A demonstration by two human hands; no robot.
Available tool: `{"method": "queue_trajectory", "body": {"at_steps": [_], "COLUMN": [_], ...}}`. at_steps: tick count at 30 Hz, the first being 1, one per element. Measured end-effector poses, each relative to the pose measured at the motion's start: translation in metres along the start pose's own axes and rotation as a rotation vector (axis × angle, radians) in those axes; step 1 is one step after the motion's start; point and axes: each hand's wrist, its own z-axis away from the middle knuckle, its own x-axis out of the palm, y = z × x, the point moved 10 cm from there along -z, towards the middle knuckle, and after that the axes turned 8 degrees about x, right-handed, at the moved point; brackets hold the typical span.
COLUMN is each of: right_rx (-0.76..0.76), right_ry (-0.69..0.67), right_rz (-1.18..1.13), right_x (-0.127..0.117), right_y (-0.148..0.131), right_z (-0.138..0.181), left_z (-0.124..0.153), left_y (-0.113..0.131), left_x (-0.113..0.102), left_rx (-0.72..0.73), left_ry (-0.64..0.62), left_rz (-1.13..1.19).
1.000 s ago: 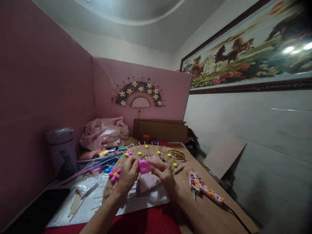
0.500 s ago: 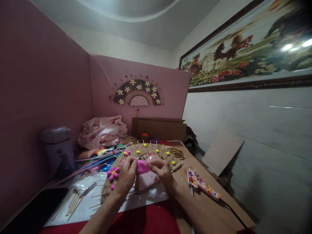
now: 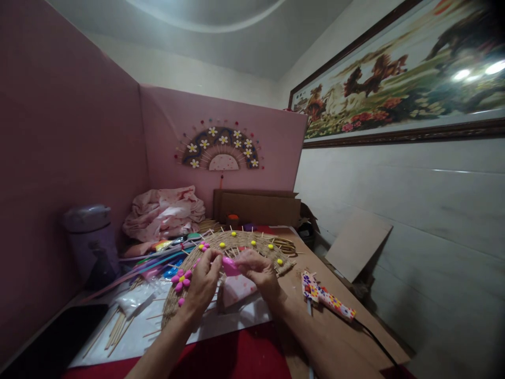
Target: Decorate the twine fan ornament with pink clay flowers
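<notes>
Between my two hands is a small shiny packet of pink modelling clay [image 3: 231,266]. My left hand [image 3: 205,276] pinches its left side, and my right hand [image 3: 258,268] has its right side between thumb and fingers. Below them lies a fan-shaped piece [image 3: 211,243] wound with brown cord over thin wooden sticks. Yellow dots sit along its arc, and a pink-petalled flower [image 3: 182,280] with a yellow centre is on its left side. A pale, spotted half-round panel [image 3: 239,290] fills the fan's inner part. My hands and wrists cover some of the fan.
A flower-patterned glue gun [image 3: 327,297] with a black cord lies at right. Loose wooden sticks [image 3: 116,329] and a clear plastic bag [image 3: 136,299] are at left, near a dark flat object [image 3: 59,342]. A lilac tumbler [image 3: 93,247] stands by the pink partition, beside bundled cloth [image 3: 165,213].
The pink clay packet looks smaller and shinier between my fingers, its surface turned. Both hands stay in nearly the same place. The whole view has shifted slightly.
</notes>
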Motion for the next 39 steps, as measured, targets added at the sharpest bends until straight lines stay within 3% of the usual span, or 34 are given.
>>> {"method": "queue_trajectory", "body": {"at_steps": [3, 7, 15, 23, 27, 39], "right_rx": [0.141, 0.329, 0.404, 0.524, 0.596, 0.61], "right_ry": [-0.106, -0.27, -0.388, -0.457, -0.477, -0.549], "right_rz": [-0.088, -0.193, -0.337, -0.364, -0.368, -0.283], "right_x": [0.01, 0.026, 0.033, 0.039, 0.044, 0.056], "right_y": [0.012, 0.03, 0.033, 0.043, 0.048, 0.049], "right_z": [-0.001, 0.005, 0.014, 0.023, 0.029, 0.039], "left_z": [0.0, 0.007, 0.022, 0.022, 0.022, 0.026], "left_y": [0.006, -0.003, -0.004, -0.019, -0.015, -0.018], "left_x": [0.0, 0.026, 0.046, 0.051, 0.051, 0.056], "left_rx": [0.011, -0.124, -0.195, -0.22, -0.204, -0.226], "left_ry": [-0.015, -0.271, -0.516, -0.478, -0.471, -0.508], "left_rz": [0.076, 0.288, 0.451, 0.514, 0.536, 0.52]}}
